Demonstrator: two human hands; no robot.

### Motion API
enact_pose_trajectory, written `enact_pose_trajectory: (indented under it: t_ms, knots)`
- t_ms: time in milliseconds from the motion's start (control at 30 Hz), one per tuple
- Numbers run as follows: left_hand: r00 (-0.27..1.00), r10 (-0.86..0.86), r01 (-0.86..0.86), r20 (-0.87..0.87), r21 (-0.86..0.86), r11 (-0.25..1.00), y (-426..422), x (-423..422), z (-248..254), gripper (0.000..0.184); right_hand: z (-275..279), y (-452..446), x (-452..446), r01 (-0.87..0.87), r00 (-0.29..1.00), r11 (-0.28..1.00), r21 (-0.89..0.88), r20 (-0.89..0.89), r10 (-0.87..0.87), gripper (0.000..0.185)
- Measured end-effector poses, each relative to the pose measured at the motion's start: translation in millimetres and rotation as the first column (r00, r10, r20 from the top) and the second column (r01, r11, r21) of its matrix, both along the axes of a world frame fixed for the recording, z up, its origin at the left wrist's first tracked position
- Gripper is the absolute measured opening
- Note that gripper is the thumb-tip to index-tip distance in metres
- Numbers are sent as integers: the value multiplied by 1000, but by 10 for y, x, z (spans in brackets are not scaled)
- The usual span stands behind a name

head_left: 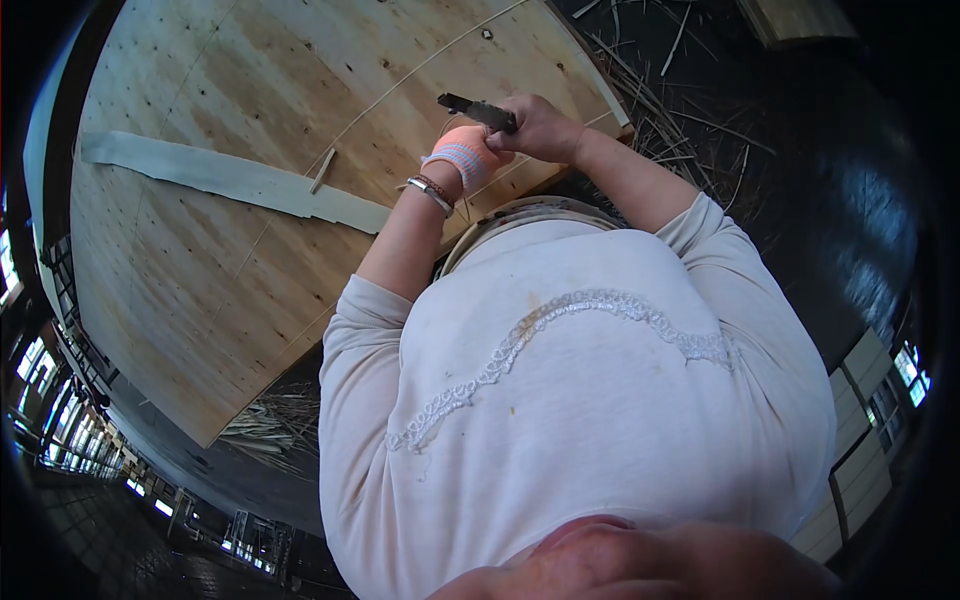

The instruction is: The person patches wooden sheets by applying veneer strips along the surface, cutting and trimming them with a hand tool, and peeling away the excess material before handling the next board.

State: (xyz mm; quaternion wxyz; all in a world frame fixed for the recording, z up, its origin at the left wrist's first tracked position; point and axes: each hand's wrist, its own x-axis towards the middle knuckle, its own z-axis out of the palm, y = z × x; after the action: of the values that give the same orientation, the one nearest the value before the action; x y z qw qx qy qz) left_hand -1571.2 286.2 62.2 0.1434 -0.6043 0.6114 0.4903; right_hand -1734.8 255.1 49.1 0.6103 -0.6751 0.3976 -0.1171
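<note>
My right hand [540, 129] is bare and closed around a utility knife [490, 114], whose dark end points left over the wood. Against it, my left hand [468, 152] wears an orange glove with a striped cuff. Its fingers are curled and partly covered by the right hand, so what they pinch cannot be made out. Both hands are over the near edge of a large plywood sheet [180, 290]. A long pale strip of veneer [240, 182] lies on the sheet to the left, with a small wood sliver [323, 171] across its edge.
Thin wood scraps [655, 110] litter the dark floor beyond the sheet's right edge, and more offcuts [265, 428] lie below its near left corner. A wooden stack [797, 20] stands at the upper right. Pale panels [860, 440] are at the lower right.
</note>
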Motion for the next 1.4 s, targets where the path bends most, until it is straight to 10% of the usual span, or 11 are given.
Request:
enact_pose_trajectory:
  t_ms: [167, 500, 900, 1000, 1133, 1400]
  knots:
    - [979, 117, -96, 165, -132, 987, 200, 43, 138, 53, -86, 135, -78, 186, 920, 974, -130, -326, -219, 20]
    - [871, -294, 378, 393, -154, 913, 223, -32, 75, 23, -100, 110, 22, 32, 670, 985, -169, -728, -147, 34]
    - [975, -101, 133, 196, -157, 979, 360, -12, 102, 31, -304, 12, -49, -4, 848, 971, -237, -516, -122, 35]
    - [1000, 0, 7, 25, -285, 959, 231, 211, -44, 37, -241, -177, -154, 317, 885, 946, 73, -382, -267, 33]
    - [996, 5, -40, -89, -399, 916, -139, 244, -169, 39, -42, -460, -63, 186, 981, 939, 290, -113, -159, 32]
    - [930, 82, 16, 359, -260, 965, -1000, 133, -77, 44, -317, -1223, 234, 37, 730, 930, -365, -626, -274, 33]
